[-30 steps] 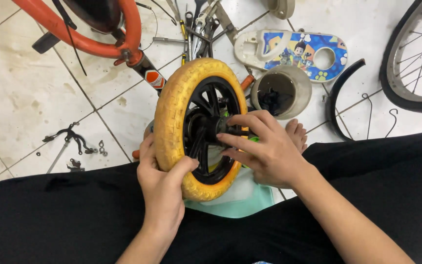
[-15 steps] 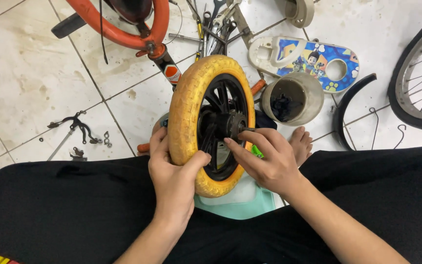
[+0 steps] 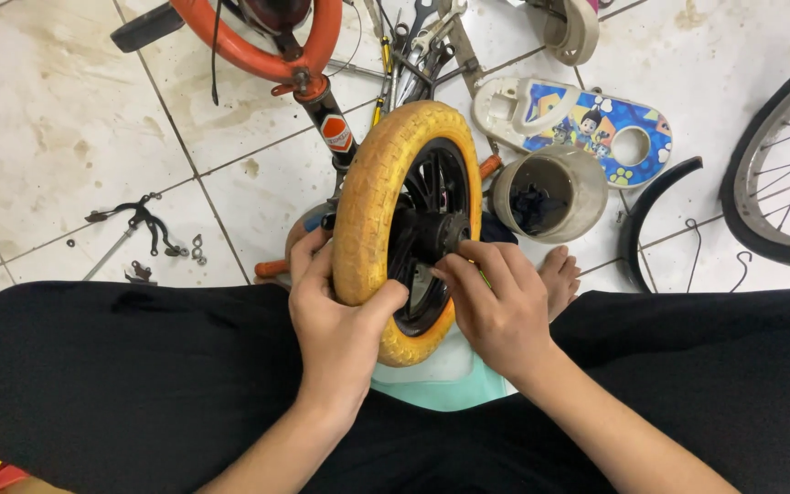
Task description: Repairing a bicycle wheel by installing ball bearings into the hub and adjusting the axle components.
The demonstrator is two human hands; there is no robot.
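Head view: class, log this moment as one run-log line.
left hand: grips yellow wheel | right hand: fingers at black hub | wheel: upright | nearby: plastic cup

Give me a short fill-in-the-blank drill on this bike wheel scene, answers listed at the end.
1. The left hand grips the small wheel's ____ tyre.
2. The right hand has its fingertips at the wheel's black ____.
3. The round container beyond the wheel stands on the ____ floor.
4. The bike frame lying past the wheel is ____.

Missing words: yellow; hub; tiled; orange

Wheel (image 3: 386,201) upright between hands, cup (image 3: 555,197) right.
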